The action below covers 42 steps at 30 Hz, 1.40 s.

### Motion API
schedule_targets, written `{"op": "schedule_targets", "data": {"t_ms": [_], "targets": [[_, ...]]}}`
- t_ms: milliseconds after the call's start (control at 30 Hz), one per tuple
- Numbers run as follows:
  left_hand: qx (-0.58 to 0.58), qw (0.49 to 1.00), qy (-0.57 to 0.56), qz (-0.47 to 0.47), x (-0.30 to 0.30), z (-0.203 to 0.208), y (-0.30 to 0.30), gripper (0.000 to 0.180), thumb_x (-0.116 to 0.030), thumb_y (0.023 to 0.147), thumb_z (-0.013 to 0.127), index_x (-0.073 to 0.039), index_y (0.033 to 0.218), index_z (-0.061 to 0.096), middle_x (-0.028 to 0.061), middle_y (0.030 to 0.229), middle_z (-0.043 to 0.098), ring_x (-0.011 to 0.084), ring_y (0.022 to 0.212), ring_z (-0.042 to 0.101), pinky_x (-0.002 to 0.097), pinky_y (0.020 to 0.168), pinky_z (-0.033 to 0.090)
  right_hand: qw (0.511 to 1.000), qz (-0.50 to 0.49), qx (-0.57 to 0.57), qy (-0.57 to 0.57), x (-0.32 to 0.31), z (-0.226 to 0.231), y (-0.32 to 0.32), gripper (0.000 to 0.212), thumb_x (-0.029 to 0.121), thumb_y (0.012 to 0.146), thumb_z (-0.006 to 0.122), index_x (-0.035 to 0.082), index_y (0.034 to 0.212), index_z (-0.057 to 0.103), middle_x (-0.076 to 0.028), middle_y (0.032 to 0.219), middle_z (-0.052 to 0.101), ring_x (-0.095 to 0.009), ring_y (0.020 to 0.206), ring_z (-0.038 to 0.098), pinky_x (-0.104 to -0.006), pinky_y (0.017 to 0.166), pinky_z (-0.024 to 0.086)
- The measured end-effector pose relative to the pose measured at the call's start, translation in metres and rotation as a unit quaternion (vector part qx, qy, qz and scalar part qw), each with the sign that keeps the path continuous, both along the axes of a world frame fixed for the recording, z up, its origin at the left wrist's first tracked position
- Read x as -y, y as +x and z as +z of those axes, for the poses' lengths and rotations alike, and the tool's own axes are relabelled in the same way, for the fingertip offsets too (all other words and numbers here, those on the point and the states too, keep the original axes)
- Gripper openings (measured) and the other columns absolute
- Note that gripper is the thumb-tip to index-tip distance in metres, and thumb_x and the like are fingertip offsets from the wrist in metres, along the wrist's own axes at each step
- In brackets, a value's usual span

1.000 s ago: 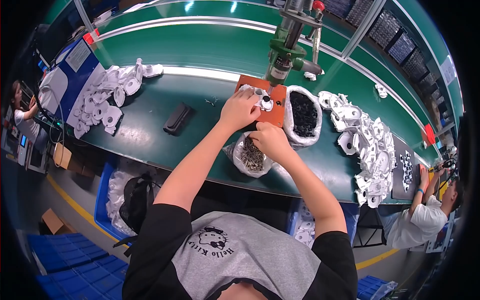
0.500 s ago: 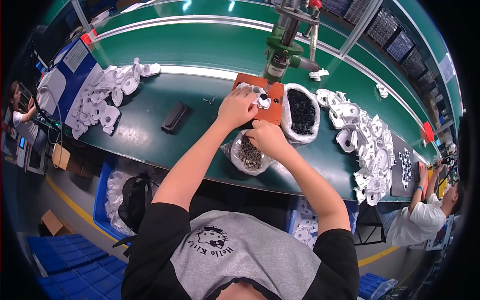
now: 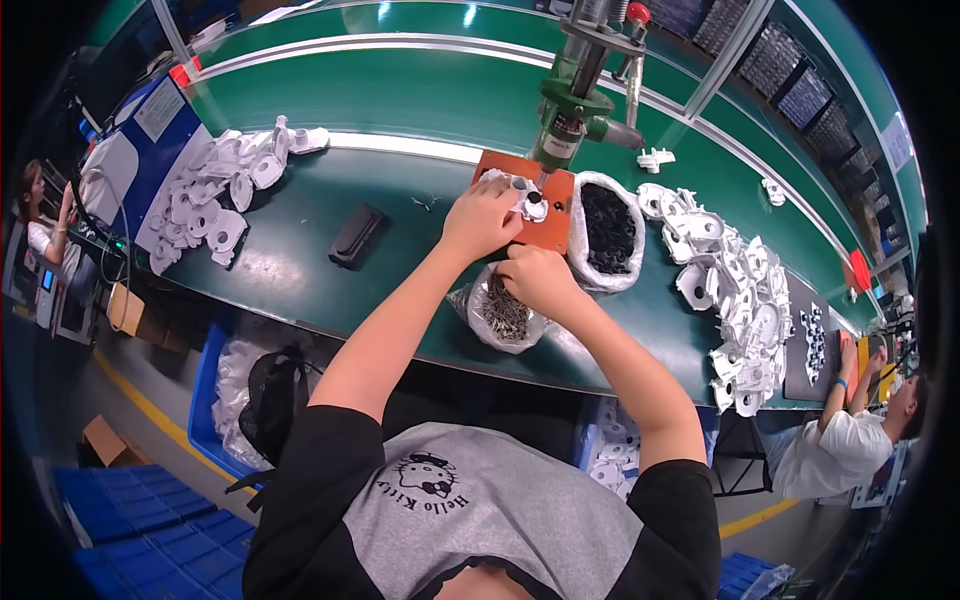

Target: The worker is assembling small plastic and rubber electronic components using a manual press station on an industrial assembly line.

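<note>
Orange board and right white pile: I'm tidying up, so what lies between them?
In the head view, a plastic bag of black parts sits between the orange board and white pile.

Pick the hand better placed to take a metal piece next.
Right, most likely: the right hand is at the bag of metal pieces, while the left hand is on the white part on the orange plate.

The left portion of the white moulded plastic part (image 3: 535, 210) is covered by the bare left hand (image 3: 482, 219). Whether one of the thin metal pieces (image 3: 506, 312) is pinched by the bare right hand (image 3: 540, 279), at the rim of the translucent plastic bag (image 3: 513, 346), cannot be told. The tall green metal press (image 3: 568, 105) is cut off by the upper edge.
</note>
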<state>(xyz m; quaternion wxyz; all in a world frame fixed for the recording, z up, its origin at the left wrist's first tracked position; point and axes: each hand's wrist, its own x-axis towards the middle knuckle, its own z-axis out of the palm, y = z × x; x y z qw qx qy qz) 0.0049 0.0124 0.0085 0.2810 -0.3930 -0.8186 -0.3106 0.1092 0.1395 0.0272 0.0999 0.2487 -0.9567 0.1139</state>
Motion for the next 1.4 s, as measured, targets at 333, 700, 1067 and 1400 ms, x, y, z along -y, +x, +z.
{"op": "schedule_targets", "data": {"t_ms": [333,700,1067,1400], "targets": [[0.017,1.000,-0.002,0.000,0.002,0.001,-0.001,0.022,-0.019,0.074,0.062,-0.006,0.092,0.059,0.0157,0.108,0.062,0.0345,0.098,0.060,0.0419,0.086,0.050,1.000,0.029,-0.005,0.010,-0.004,0.003,-0.003,0.008,0.013,0.071,0.062,0.012,0.074,0.069,-0.006,0.069,0.059,-0.024,0.066,0.063,-0.0368,0.058,0.052],[0.006,1.000,-0.009,0.004,0.002,0.001,-0.001,0.023,-0.018,0.074,0.061,-0.005,0.092,0.059,0.0167,0.109,0.062,0.0341,0.099,0.060,0.0422,0.088,0.049,0.999,0.043,0.020,0.011,-0.005,0.008,-0.005,0.007,0.014,0.072,0.062,0.011,0.073,0.068,-0.006,0.071,0.060,-0.025,0.067,0.063,-0.0377,0.060,0.053],[0.014,1.000,-0.014,0.006,0.003,0.000,-0.002,0.023,-0.019,0.075,0.061,-0.004,0.093,0.059,0.0170,0.109,0.062,0.0341,0.100,0.060,0.0419,0.090,0.048,0.999,0.037,0.019,-0.027,-0.009,0.009,0.003,0.009,0.017,0.072,0.065,0.010,0.077,0.068,-0.006,0.072,0.058,-0.024,0.072,0.062,-0.0371,0.065,0.052],[0.019,1.000,-0.020,0.001,0.003,0.000,-0.003,0.023,-0.018,0.075,0.060,-0.005,0.094,0.059,0.0167,0.111,0.062,0.0331,0.101,0.060,0.0415,0.092,0.047,0.952,-0.003,0.188,-0.243,-0.030,0.033,0.004,0.012,0.009,0.075,0.068,0.001,0.084,0.067,-0.011,0.075,0.061,-0.021,0.065,0.059,-0.0322,0.062,0.048]]}}
